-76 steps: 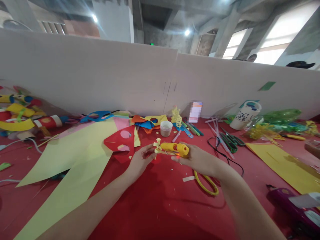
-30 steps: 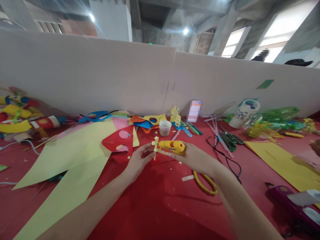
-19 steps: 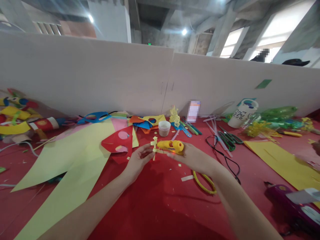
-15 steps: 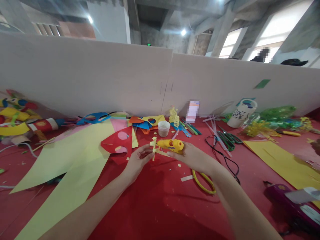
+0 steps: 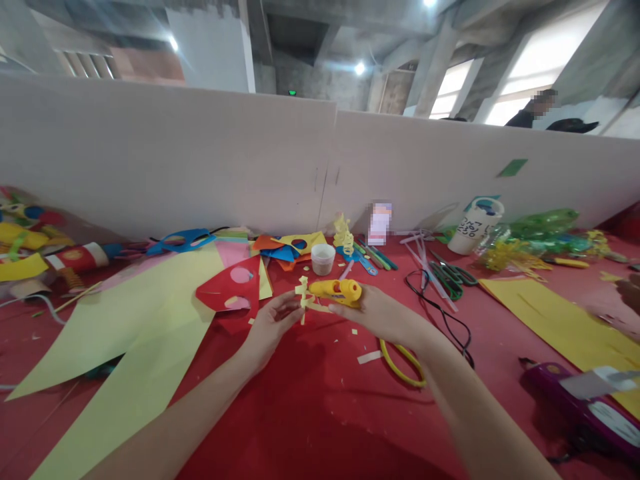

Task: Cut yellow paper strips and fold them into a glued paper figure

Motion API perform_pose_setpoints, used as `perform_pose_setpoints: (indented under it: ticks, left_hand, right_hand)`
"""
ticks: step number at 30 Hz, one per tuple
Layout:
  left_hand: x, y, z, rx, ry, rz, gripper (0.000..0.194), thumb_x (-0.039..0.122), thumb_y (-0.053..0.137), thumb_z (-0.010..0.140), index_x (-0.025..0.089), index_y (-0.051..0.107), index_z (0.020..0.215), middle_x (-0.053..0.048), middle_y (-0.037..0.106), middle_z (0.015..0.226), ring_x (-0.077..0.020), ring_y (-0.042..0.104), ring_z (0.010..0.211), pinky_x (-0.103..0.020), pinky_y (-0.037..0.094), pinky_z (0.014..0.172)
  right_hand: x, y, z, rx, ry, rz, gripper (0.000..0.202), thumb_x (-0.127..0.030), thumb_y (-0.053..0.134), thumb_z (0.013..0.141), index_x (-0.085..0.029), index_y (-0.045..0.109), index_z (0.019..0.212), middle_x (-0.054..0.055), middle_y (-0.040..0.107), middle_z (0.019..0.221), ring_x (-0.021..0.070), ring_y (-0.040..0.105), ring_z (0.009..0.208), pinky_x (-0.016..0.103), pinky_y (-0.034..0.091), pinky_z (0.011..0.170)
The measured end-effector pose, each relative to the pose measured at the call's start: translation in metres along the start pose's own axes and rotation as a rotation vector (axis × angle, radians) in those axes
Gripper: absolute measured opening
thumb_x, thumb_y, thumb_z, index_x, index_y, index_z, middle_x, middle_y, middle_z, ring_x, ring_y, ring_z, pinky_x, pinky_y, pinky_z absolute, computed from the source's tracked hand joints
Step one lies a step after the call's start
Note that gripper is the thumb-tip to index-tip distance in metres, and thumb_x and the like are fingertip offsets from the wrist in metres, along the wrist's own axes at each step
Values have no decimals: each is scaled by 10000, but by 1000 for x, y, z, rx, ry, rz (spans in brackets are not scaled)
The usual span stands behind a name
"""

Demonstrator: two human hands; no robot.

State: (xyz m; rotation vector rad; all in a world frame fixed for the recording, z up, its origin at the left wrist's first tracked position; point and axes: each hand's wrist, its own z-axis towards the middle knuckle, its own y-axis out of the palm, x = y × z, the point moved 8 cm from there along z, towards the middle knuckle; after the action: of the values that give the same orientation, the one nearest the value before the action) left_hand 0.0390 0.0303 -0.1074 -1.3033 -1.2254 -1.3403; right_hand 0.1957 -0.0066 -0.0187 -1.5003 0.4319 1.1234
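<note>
My left hand pinches a small pale yellow paper piece upright, just over the red table. In my right hand is a yellow glue gun, its nozzle pointing left at the paper piece, close to it or touching. A thin pale strip runs from the paper piece toward my right fingertips. Behind the gun stands a small white cup. A red paper mask lies left of my left hand.
Large pale yellow sheets lie at left. On the right are scissors, a black cable, a white container, a yellow sheet and a purple device. A white partition stands behind. Another person's hand shows at the right edge.
The view has shifted slightly, so most things sit a little farther left. Both hands keep their holds, with the glue gun and paper piece in nearly the same relation.
</note>
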Motion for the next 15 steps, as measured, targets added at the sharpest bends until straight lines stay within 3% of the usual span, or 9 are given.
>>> perform_pose_setpoints:
  ticks: [7,12,15]
  left_hand:
    - [0,-2,1,7,9,14,439,338,710,615,187,609,1014,-27,646,857,-165,597,852,-283,465,790]
    - [1,-3,2,-8,24,58,440,341,693,640,199,611,1048,-30,651,870,-155,601,843,-266,460,787]
    - [1,-2,2,-27,37,60,432,336,683,657,208,609,1063,-27,649,872,-149,597,839,-264,457,789]
  right_hand:
    - [-7,2,-1,-40,-39,2,319,-348,492,855,-314,535,1169,-16,569,1200,187,525,1091,361,397,971]
    - [-2,-12,-2,13,27,-35,313,-329,516,836,-263,558,1140,14,603,1140,201,543,1057,372,388,975]
    - [4,-19,-5,-18,136,24,231,-336,531,818,-218,632,990,39,663,987,202,602,926,347,466,876]
